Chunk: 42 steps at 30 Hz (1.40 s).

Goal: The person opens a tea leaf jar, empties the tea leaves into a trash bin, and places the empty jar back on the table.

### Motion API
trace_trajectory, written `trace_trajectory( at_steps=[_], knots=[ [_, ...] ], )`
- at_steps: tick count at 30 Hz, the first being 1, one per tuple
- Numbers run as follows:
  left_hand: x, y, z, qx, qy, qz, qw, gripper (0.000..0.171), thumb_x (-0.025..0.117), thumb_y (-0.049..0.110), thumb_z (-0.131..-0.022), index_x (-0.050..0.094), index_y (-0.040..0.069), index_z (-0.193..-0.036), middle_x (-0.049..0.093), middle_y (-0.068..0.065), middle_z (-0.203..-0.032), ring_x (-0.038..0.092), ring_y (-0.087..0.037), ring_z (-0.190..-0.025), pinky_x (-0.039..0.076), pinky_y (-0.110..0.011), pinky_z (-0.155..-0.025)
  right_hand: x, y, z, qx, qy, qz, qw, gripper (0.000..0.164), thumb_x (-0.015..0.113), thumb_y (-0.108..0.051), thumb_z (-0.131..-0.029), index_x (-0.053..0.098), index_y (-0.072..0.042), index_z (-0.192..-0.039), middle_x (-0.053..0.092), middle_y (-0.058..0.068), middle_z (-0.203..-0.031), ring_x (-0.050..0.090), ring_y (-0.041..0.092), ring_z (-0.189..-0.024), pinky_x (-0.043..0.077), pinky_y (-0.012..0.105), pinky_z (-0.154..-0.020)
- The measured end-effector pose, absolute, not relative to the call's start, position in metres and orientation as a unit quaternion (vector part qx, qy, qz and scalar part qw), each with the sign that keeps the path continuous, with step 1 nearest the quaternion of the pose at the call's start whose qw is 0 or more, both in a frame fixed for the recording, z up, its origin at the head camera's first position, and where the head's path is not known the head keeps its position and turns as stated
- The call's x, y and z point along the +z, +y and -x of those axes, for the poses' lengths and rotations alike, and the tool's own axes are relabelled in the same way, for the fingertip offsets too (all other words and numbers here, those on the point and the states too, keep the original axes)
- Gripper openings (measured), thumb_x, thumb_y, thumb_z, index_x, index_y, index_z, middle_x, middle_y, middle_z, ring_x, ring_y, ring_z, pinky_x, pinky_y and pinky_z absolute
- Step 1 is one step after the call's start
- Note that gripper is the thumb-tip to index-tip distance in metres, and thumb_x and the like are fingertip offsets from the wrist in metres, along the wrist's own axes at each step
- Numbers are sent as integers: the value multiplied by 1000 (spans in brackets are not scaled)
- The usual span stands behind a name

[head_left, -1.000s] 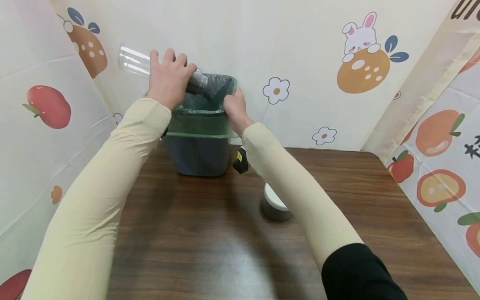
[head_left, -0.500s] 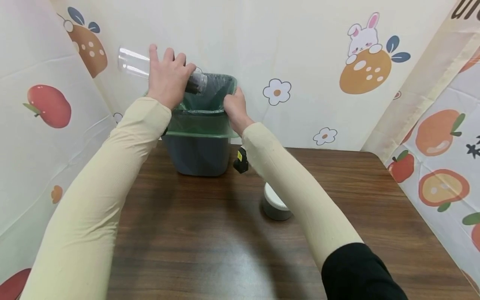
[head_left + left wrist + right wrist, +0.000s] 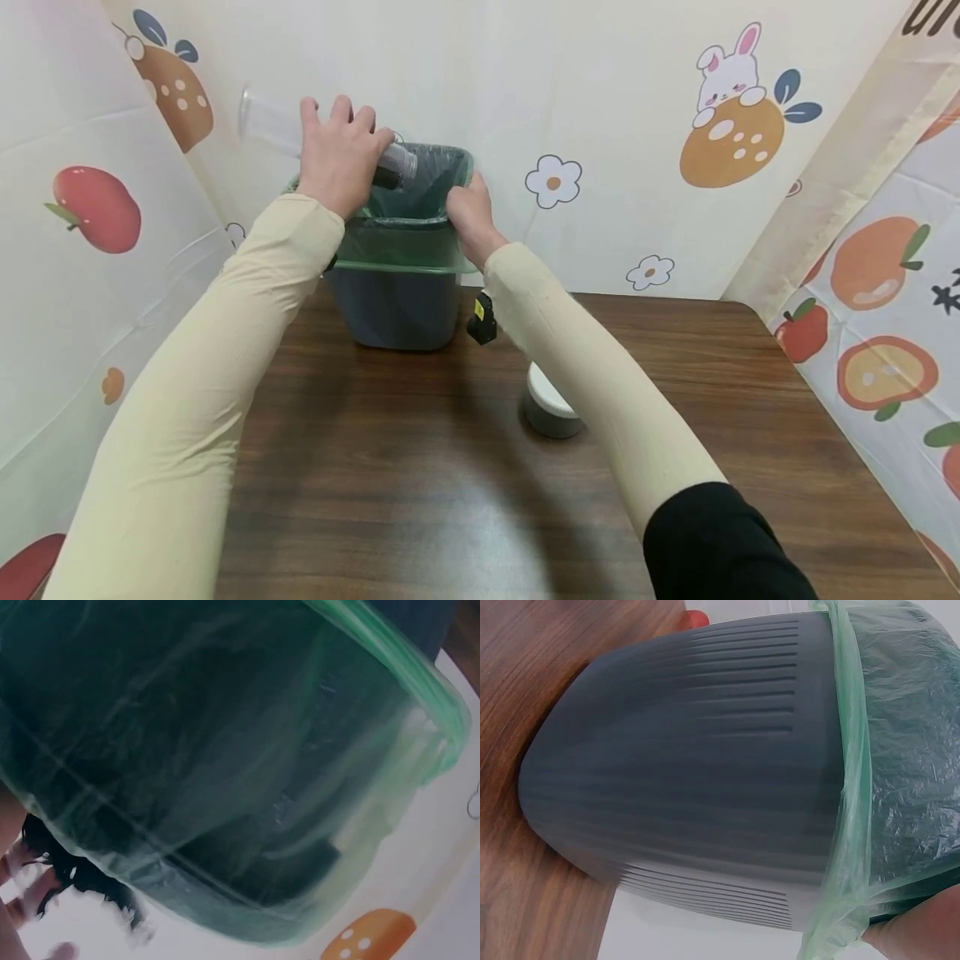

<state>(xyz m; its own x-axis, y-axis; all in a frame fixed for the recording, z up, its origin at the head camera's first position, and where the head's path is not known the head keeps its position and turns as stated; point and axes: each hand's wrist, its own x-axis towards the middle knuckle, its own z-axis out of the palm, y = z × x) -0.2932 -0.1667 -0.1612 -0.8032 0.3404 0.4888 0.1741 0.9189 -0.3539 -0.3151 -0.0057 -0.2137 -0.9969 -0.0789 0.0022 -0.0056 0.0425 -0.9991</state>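
My left hand [image 3: 339, 158] grips a clear jar [image 3: 270, 123] tipped on its side, base up to the left. Its mouth points down right over the opening of a dark grey trash bin [image 3: 397, 310]. Dark loose contents [image 3: 385, 177] lie inside near the mouth; in the left wrist view dark clumps [image 3: 82, 877] show beside the fingers. A translucent green garbage bag [image 3: 401, 246] lines the bin and folds down outside its rim. My right hand [image 3: 472, 215] holds the bin's right rim, and the right wrist view shows part of that hand [image 3: 922, 926] at the bag's edge.
A round grey container with a white lid [image 3: 550, 400] stands on the wooden table [image 3: 390, 483], partly behind my right forearm. Printed curtains [image 3: 495, 75] enclose the table at the back and sides, close behind the bin.
Dark material that hung out of the jar's mouth a second ago no longer shows there. The jar has shifted very slightly; both hands keep their hold.
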Motion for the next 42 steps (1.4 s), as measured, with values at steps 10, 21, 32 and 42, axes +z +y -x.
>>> trace_trajectory(
  at_steps=[10,21,32,42],
  knots=[
    [-160,-169,294,153,-935,142,288,30,56,-5,-85,54,5,-114,49,-22,-106,40,-43,-111,4,-61,-109,-214,-7,314,-692,721,27,22,55,30,-3,-98,21,-14,-151,31,1,-150,30,10,-134,28,27,-107],
    [-161,-173,295,146,-942,147,265,38,61,-7,-81,59,5,-118,52,-22,-108,43,-41,-111,-11,-55,-108,-214,-9,312,-695,718,18,29,61,29,-2,-97,11,-16,-154,19,-4,-156,19,10,-141,25,26,-109],
    [-160,-173,292,136,-937,144,288,37,60,-7,-83,60,5,-118,53,-21,-110,41,-40,-112,8,-54,-111,-213,-9,311,-696,718,21,19,58,30,-3,-98,16,-15,-153,24,-3,-155,23,9,-139,26,25,-108],
    [-162,-174,293,133,-929,154,309,24,55,-5,-87,58,4,-109,47,-20,-99,37,-38,-99,27,-53,-93,-214,-8,310,-698,716,31,19,52,30,-3,-98,26,-13,-149,37,4,-145,37,10,-126,31,26,-105]
  ],
)
